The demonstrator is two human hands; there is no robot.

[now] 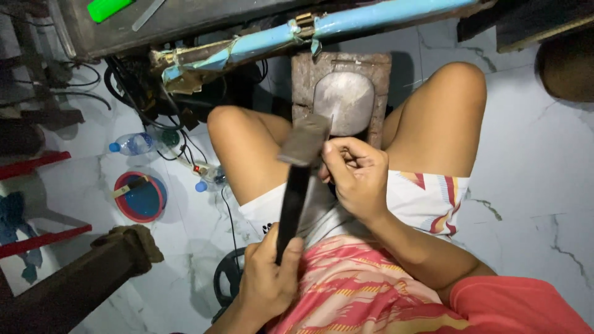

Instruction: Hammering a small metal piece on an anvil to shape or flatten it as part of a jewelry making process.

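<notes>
My left hand (267, 281) grips the dark handle of a hammer (301, 162), whose flat grey head is raised at the centre of the view. My right hand (356, 173) is pinched shut just right of the hammer head, fingertips together on something too small to make out. Beyond both hands, between my knees, a worn metal anvil block (344, 98) with a smooth rounded top sits on the floor. The hammer head hangs just in front of the block's near edge.
A blue-wrapped bar (346, 21) crosses above the block. At left lie plastic bottles (132, 144), a red-rimmed blue bowl (140, 196), black cables and a wooden post (93, 272). White marble floor tiles (532, 167) spread to the right.
</notes>
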